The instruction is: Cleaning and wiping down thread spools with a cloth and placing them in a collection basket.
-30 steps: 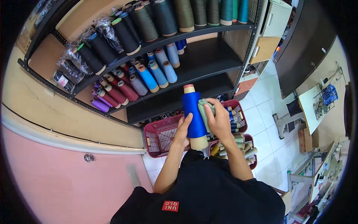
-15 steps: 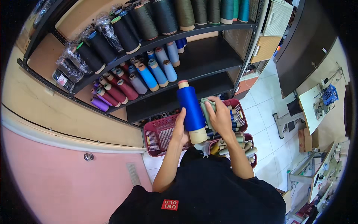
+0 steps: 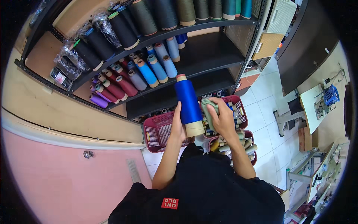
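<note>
1. Left hand [image 3: 176,127]: gripping the lower part of a blue thread cone [image 3: 189,100], thumb and fingers wrapping its left side just above the bare cardboard base.
2. Right hand [image 3: 223,120]: clenching a green cloth [image 3: 208,110] and pressing it against the right side of the same cone.
3. Blue thread cone: standing nearly upright between the two hands, tilting slightly to the left at the top, its tan cardboard tip pointing up toward the shelves; it is hanging in the air above the baskets, in front of the lowest shelf.
4. Empty red basket [image 3: 158,131]: sitting on the floor just below and behind the left hand.
5. Second red basket [image 3: 241,112]: lying behind the right hand, carrying small spools.
6. Third red basket [image 3: 250,147]: sitting lower right, nearer the person, holding bare cardboard tubes.
7. Shelf rack [image 3: 209,52]: dark metal, rising beyond the hands. Middle shelf is carrying light blue cones [image 3: 156,69], with maroon cones [image 3: 117,85] and purple ones to the left.
8. Top shelf: bearing large dark cones [image 3: 123,30], some wrapped in clear plastic.
9. White tiled floor [image 3: 268,123]: spreading to the right.
</note>
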### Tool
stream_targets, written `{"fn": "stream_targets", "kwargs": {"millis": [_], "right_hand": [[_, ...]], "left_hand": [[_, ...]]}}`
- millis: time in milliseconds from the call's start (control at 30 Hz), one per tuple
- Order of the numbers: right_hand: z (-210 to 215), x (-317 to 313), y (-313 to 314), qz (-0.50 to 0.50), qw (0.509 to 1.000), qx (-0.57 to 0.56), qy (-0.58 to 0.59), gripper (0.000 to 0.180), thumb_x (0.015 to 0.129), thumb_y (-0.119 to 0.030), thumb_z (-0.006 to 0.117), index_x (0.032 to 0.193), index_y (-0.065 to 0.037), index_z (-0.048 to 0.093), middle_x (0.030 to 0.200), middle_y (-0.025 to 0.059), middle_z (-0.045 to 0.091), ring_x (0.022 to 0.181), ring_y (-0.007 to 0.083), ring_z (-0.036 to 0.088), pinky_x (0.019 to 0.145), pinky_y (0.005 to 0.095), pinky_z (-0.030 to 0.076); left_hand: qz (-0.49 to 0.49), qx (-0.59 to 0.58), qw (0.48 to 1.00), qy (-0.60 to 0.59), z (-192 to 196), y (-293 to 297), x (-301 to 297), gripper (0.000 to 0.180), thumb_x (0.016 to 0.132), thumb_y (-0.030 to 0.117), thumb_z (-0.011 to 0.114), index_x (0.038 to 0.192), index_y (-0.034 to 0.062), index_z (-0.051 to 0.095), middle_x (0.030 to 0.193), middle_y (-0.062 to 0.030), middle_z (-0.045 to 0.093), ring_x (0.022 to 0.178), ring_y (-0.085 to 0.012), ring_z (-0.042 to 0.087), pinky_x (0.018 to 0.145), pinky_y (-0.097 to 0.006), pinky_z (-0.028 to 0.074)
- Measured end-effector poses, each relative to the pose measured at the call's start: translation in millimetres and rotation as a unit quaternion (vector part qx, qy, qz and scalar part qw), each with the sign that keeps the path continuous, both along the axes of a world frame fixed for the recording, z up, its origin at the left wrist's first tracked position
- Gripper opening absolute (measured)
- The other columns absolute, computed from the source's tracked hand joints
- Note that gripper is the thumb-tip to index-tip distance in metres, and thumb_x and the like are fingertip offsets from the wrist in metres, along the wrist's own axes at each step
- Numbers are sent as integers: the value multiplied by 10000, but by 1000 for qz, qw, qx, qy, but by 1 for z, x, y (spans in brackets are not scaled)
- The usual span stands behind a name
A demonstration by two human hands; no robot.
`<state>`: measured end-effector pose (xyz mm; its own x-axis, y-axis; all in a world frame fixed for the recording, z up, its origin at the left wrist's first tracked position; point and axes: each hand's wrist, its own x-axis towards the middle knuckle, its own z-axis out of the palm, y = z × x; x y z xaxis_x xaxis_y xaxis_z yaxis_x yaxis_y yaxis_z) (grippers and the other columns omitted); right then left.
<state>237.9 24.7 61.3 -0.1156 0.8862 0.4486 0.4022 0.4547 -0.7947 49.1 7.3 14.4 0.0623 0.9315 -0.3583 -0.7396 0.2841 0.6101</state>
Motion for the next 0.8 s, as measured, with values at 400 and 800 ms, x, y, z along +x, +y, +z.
{"fn": "stream_targets", "kwargs": {"millis": [400, 800], "right_hand": [[-5, 25, -23, 124, 988, 28, -85, 582, 861, 77, 776, 1398, -139, 715, 1256, 149, 674, 1152, 370, 657, 983, 446, 549], [-23, 19, -47, 60, 988, 90, -113, 635, 786, 104, 716, 1381, -115, 739, 1283, 94, 758, 1121, 340, 717, 977, 450, 593]], "left_hand": [[3, -13, 1000, 1, 4, -3, 2, 628, 1040, 564, 703, 1390, 48, 628, 1209, -126, 746, 1099, -263, 753, 959, -460, 639], [-22, -5, 999, -26, -8, -3, -6, 688, 1044, 561, 693, 1437, 6, 588, 1205, -179, 744, 1044, -290, 757, 938, -462, 640]]}}
